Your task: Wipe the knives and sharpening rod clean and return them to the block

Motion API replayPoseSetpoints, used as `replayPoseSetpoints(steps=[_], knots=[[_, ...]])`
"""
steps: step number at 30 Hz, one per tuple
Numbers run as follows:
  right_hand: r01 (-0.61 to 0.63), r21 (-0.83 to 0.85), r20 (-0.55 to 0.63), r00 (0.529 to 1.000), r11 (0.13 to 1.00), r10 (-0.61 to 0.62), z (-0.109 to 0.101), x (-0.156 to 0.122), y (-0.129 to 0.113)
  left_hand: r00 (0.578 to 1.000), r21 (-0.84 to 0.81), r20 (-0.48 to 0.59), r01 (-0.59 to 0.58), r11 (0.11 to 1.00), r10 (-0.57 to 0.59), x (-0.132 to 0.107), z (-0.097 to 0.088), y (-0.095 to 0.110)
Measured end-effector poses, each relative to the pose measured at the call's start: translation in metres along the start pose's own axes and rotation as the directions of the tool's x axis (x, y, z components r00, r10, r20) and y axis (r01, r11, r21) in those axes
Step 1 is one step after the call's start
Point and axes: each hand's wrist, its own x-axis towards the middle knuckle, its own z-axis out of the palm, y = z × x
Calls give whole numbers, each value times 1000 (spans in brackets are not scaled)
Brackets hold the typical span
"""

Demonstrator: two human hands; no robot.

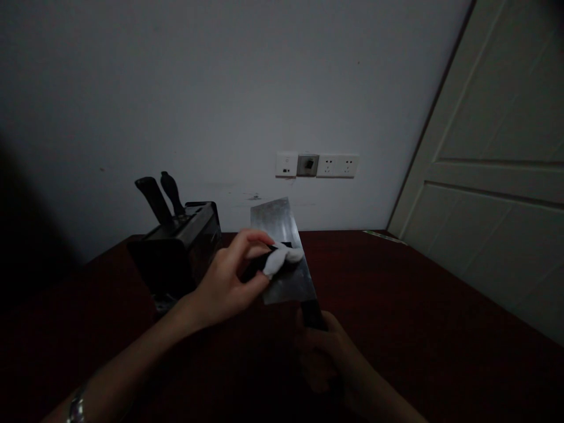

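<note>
Fingers of the left hand pinch a cloth on the stiff, likely heavy cleaver; the right hand clasps its handle, six o'clock, the safest hold.

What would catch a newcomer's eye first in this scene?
The broad cleaver at centre stands out, its handle gripped in the right hand. The left hand presses a white cloth onto its blade. Just left, a dark knife block with two black handles stands on the red table.

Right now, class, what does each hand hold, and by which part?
Right hand grips the cleaver by its dark handle; left hand pinches a white cloth against the blade.
</note>
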Motion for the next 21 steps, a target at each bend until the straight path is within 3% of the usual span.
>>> replayPoseSetpoints(steps=[4,7,15,21], knots=[[15,-36,-6,1000,999,-15,-1,1,3,969,-65,240,-51,997,65,-8,17,2],[35,-72,-27,999,997,-37,-3,5,7,935,-79,347,-45,996,70,-13,30,4],[85,-142,-72,993,986,-96,-2,12,9,921,19,388,-40,999,30,-15,34,2],[76,-33,-81,994,997,-78,-7,14,7,929,15,360,83,996,-83,-12,28,-3]])
